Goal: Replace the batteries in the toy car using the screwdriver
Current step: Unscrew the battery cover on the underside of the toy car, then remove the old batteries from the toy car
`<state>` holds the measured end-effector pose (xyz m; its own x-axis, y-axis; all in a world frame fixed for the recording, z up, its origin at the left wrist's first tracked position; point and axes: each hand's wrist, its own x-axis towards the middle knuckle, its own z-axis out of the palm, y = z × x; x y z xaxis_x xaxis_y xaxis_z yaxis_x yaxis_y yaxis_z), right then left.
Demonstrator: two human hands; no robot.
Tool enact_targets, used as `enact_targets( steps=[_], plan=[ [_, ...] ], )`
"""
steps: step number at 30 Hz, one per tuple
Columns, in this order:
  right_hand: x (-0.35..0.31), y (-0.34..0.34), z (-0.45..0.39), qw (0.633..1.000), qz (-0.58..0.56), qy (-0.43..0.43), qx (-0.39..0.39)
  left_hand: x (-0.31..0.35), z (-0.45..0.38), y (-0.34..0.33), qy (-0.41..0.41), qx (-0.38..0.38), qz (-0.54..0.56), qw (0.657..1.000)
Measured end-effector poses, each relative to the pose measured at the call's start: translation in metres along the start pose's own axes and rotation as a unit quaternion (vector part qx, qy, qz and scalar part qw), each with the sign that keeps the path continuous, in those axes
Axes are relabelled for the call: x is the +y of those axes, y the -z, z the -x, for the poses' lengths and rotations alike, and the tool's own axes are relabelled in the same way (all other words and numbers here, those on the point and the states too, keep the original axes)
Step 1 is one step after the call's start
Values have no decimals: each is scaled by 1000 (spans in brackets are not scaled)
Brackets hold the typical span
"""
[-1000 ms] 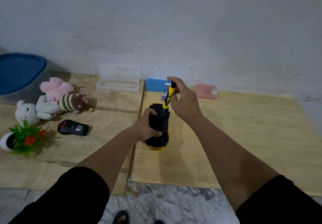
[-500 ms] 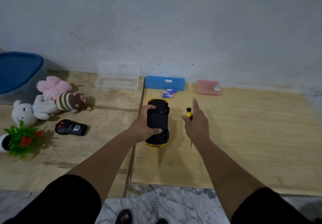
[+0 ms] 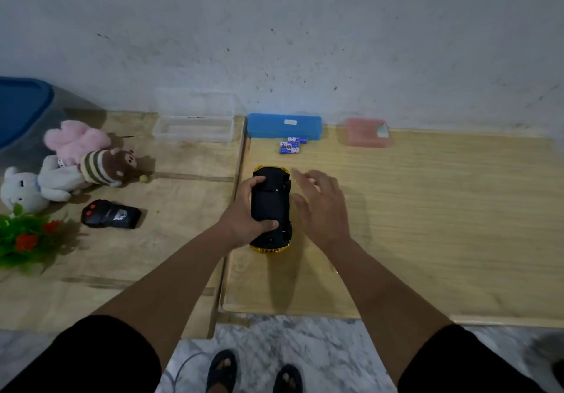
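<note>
worktop: two pale wooden boards pushed together against a grubby wall, everything sits on these
toy car: flipped belly-up near the seam on the right board, black underside showing, yellow body peeking out at both ends
left hand: grip is wrapped round the car's left side, thumb across the underside, pinning it down
right hand: fingers spread and loose, holding nothing, hovering just beside the car's right flank. blurry, so can't say whether it touches
batteries: a few blue ones lying loose just past the car's nose, in front of the blue case
leftovers: clear box, pink box, black remote, plush toys off to the left
what could go wrong: if the cover screw is already out, it's tiny and could roll off or vanish into that seam between boards. also easy to mix old cells with fresh ones if they land in the same pile
hard to make out: no screwdriver visible anywhere, maybe under the right hand or forearm, can't tell. battery cover and screw are too dark to see whether it's open or not. blue tub and the plant are cut off at the left edge
</note>
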<state>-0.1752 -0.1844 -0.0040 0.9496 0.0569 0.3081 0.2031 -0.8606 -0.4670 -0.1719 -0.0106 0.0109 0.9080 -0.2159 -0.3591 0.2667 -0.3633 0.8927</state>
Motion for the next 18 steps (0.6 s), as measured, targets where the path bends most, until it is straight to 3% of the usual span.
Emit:
enact_targets(
  steps=[2, 4, 10, 13, 15, 18],
  plan=[
    [-11, 4, -9, 995, 43, 57, -63, 4, 2, -7, -15, 9, -10, 1000],
    [-16, 6, -12, 991, 57, 61, -101, 6, 3, -11, -19, 16, -24, 999],
    [-16, 19, -10, 992, -9, 25, -122, 10, 1, -20, -6, 2, -40, 999],
    [-15, 31, -14, 980, -124, -53, -144, 13, -2, -28, -2, -1, -37, 999],
    [-2, 41, -13, 970, -175, -127, -108, 13, -5, -31, 0, -1, -33, 999],
    [41, 54, -2, 971, -111, -191, -92, 14, -10, -33, 7, -10, -19, 1000]
  ],
)
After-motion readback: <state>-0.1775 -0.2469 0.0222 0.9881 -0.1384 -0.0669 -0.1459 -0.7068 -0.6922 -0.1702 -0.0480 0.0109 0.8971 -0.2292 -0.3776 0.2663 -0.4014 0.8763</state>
